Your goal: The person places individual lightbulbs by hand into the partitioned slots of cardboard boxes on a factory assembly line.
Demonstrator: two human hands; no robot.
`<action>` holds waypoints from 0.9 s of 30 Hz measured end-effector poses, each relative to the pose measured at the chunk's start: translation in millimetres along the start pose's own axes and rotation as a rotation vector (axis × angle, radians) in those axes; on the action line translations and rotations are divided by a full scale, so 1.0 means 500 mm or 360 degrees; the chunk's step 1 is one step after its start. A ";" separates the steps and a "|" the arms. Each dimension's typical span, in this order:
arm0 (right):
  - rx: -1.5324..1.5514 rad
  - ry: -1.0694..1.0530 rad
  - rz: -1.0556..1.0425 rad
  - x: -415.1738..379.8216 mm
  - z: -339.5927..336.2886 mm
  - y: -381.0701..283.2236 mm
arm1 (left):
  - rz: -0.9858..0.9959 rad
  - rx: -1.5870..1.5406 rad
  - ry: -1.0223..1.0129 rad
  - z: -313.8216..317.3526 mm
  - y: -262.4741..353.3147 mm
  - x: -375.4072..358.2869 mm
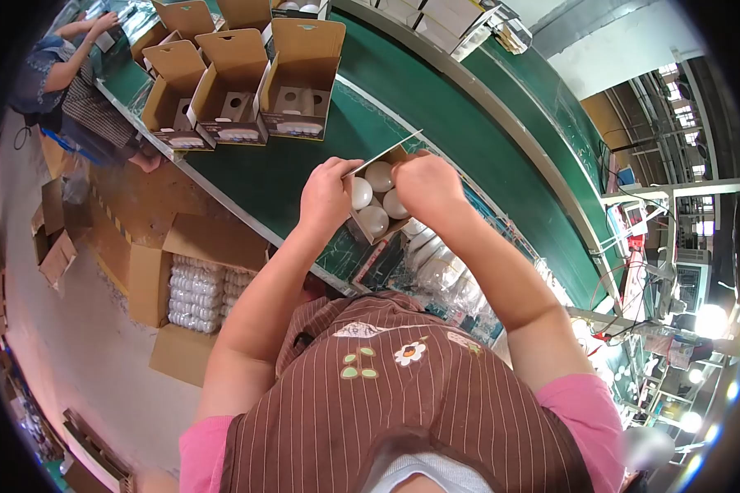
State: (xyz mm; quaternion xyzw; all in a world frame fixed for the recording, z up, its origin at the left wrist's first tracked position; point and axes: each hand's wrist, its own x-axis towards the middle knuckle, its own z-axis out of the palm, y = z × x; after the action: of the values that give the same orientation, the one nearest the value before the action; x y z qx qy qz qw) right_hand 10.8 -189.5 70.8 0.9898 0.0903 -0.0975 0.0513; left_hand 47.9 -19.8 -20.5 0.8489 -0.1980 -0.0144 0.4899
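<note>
A small open carton stands on the green work surface in front of me, its lid flap raised. Several round white light bulbs fill it, domes up. My left hand grips the carton's left edge by the flap, fingers closed. On the opposite edge, my right hand is closed at the rim, its fingertips partly hidden behind the knuckles. Close to my right forearm lie clear plastic bags with white bulbs.
Open cartons with holed inserts stand at the far left of the green belt. On the floor, a large box holds wrapped white bulbs. Another person works at the upper left. Lit bulbs glow at right.
</note>
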 end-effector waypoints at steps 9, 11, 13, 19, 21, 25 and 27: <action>0.0968 -0.0439 0.0409 -0.012 0.066 0.094 | 0.0050 0.0040 -0.0041 0.009 -0.007 0.010; 0.0844 -0.0014 0.0399 -0.008 0.076 0.095 | 0.0012 0.0002 -0.0058 0.012 -0.003 0.015; 0.0607 0.0739 0.0314 -0.004 0.081 0.077 | 0.0044 0.0090 -0.0058 0.014 0.005 0.015; 0.0256 0.0615 -0.0140 0.001 0.117 0.010 | 0.0090 0.0142 -0.0031 0.018 0.015 0.012; 0.0161 0.0579 -0.0070 0.025 0.138 -0.001 | 0.0101 0.0139 -0.0023 0.019 0.010 0.013; -0.0134 0.0325 -0.0070 0.049 0.138 -0.010 | 0.0092 0.0138 -0.0032 0.013 0.008 0.014; -0.0110 0.0444 -0.0159 0.046 0.153 -0.002 | 0.0083 0.0131 -0.0044 0.014 0.007 0.011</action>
State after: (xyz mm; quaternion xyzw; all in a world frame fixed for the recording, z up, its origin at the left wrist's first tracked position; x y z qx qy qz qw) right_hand 18.7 -193.7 -8.5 0.9857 0.1490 0.0417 0.0674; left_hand 50.4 -29.0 -20.2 0.8626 -0.2273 -0.0051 0.4519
